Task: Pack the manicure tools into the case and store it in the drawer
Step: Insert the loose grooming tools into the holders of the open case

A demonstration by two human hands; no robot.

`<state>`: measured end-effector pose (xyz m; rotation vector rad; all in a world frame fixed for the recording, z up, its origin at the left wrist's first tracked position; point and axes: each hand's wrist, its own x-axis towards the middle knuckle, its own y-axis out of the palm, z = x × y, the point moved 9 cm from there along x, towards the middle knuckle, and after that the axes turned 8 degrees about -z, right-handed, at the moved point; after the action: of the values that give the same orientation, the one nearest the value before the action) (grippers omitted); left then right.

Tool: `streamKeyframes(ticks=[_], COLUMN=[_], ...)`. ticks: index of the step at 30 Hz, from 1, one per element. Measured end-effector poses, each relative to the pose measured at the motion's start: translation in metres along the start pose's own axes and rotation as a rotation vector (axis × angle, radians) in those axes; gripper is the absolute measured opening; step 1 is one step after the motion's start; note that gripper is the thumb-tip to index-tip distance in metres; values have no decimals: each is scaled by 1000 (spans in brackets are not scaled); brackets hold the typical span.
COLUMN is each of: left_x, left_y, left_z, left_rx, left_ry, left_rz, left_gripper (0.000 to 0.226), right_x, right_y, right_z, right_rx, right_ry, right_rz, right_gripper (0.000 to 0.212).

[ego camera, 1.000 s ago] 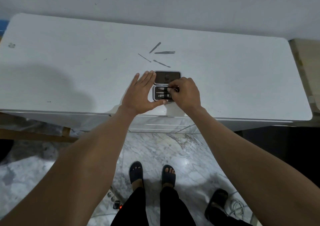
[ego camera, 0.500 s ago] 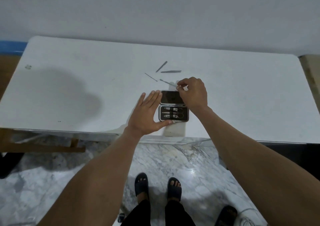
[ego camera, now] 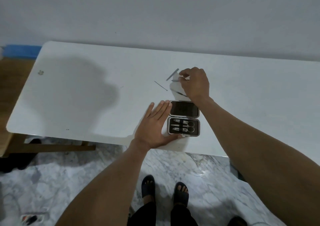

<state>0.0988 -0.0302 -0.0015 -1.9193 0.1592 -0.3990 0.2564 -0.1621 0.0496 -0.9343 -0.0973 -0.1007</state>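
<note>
Wall: plain grey, right behind the table's far edge.
Table: white, rounded corners; wide bare stretch to the left, shadowed; bare stretch to the right too.
Case: open flat near the front edge, lid half toward the wall, tray half toward the person.
Tray contents: clippers, scissors and a file strapped in, lying crosswise.
Left hand: flat, fingers straight and together, pressed against the case's left side, thumb at its front corner.
Right hand: beyond the lid, fingers curled, pinching a thin tool just off the surface.
Loose tools: file left of the fingertips, probe further left, pick partly under the wrist; all between case and wall.
Floor: marble, sandalled feet just below the front edge.
</note>
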Motion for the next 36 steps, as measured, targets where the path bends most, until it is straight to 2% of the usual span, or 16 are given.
streamKeyframes(ticks=[9,13,17,27,32,36], left_x=[0,0,1,2,1,2], left_y=[5,2,2,-1,1,2], left_z=[3,2,2,1,1,2], left_rx=[34,19,10,-5,-1,9], left_ry=[-19,-10,-14,-15,-12,-18], left_rz=[62,30,25,4,3,20], left_gripper=[116,116,115,114,114,115], right_x=[11,16,18,19,21,12], right_y=[17,21,30,33,36,41], right_z=[12,19,25,37,48,50], right_rx=[6,-28,-104,-297,-258,-262], right_ry=[-16,-56,-94,-188,-253,-294], right_rz=[30,54,115,122,196,244], right_gripper=[20,23,24,23,15,18])
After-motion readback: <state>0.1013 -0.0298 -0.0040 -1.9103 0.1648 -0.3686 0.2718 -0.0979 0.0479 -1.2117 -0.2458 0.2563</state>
